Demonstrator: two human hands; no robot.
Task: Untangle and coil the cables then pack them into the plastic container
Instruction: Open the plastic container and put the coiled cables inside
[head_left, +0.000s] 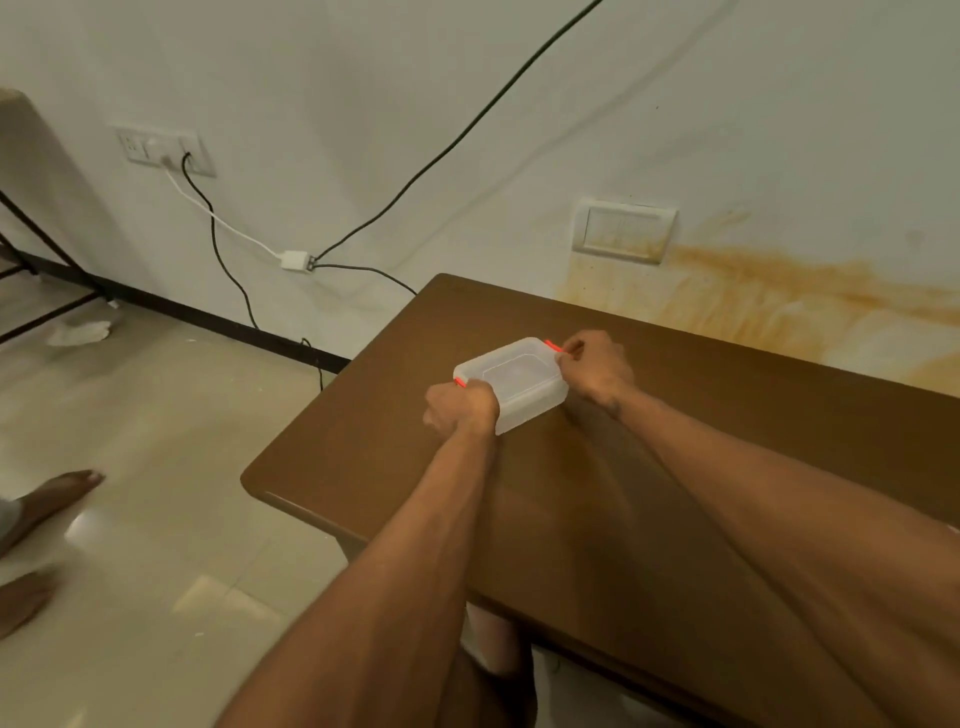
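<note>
Plastic container (511, 382) sits on the brown table (649, 493), near its far-left corner, lid on; body is translucent, frosted-white, rectangular with rounded corners, lid has a raised rectangular panel in the middle. Contents not readable through the plastic. Red latch (553, 345) at the far-right end, second red latch (460, 383) at the near-left end, both only partly visible. Left hand (460, 410) has fingers curled round the near-left end at that latch; right hand (595, 371) has fingers curled, clamped on the far-right end at the other latch. Both forearms bare, stretched out over the tabletop. Table surface is smooth, matte dark-brown wood grain with a rounded edge, pushed near the wall. Wall (571, 130) is off-white with a rusty orange stain (779, 296) spreading right of a blank switch plate (623, 231). Socket panel (163, 148) higher up on the left, a white lead and a black wire (223, 249) plugged in; white adapter (294, 260) hangs on the wall with black wires running off it. Floor (156, 441) is glossy beige tile, black skirting along the wall base. Bare feet (47, 499) at the left edge
</note>
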